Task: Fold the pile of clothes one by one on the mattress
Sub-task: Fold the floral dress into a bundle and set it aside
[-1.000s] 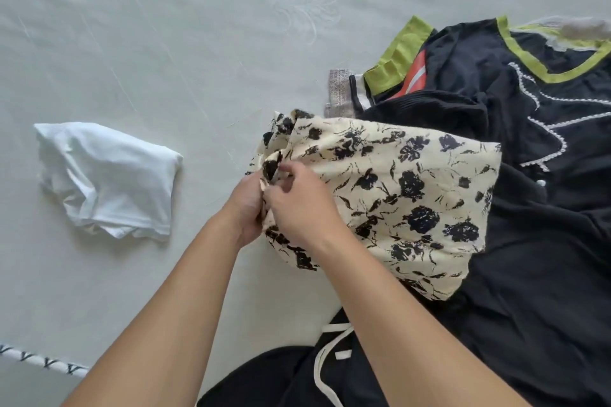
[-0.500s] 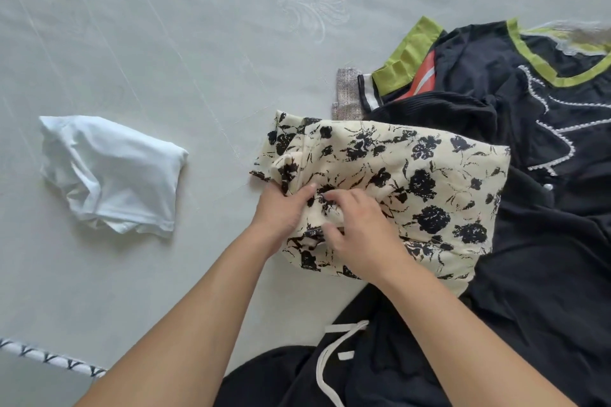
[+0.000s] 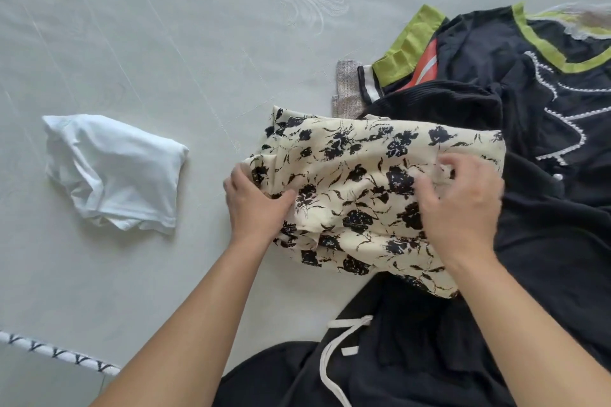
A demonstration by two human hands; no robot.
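From the head view, a cream garment with black flowers point(image 3: 363, 195) is seen lying partly on the pale mattress point(image 3: 165, 43) and partly over the dark pile of clothes point(image 3: 545, 241) to the right. Its left edge is gripped by the left hand point(image 3: 254, 205), the thumb laid on top and the fingers tucked out of sight beneath the cloth. The right hand point(image 3: 463, 205) is blurred; its fingers are curled over a bunched fold near the garment's right edge, though whether the cloth is actually pinched cannot be told. The pile is cut off by the right and lower borders, and only scraps of a green-trimmed piece point(image 3: 410, 43), an orange piece and a grey knit are exposed beneath it. A white folded garment point(image 3: 115, 172) lies well apart to the left. A white drawstring point(image 3: 334, 350) is partly covered by black fabric.
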